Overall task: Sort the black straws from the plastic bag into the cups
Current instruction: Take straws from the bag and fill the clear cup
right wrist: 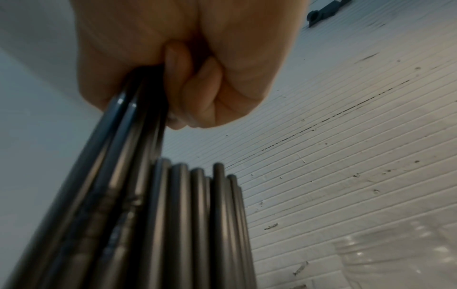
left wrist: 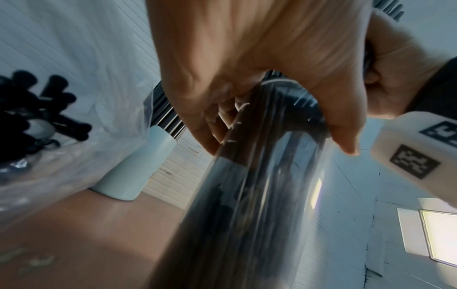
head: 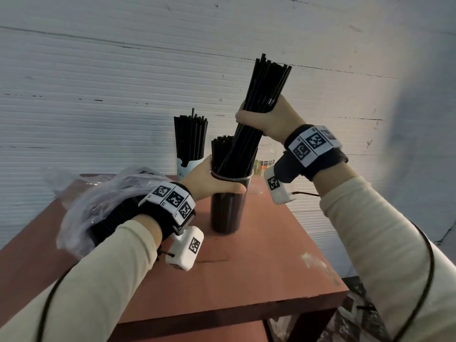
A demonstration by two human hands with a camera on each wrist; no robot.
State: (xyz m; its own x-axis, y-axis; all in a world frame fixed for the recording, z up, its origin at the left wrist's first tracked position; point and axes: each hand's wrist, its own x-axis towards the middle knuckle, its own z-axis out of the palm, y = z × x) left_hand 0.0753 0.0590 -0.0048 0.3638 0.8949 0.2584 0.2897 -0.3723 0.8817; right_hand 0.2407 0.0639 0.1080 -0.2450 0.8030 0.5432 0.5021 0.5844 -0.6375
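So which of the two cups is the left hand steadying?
The clear cup nearer the table's front: the left hand grips its rim. The pale blue cup behind stands untouched, full of straws.

Dim, cool, even light; soft pictures with wide-angle warp.
The head view bent the wall lines and smeared at its right edge. A bright panel glowed low right in the left wrist view, glare streaking the cup. Both wrist views were blurred, the straws out of focus.
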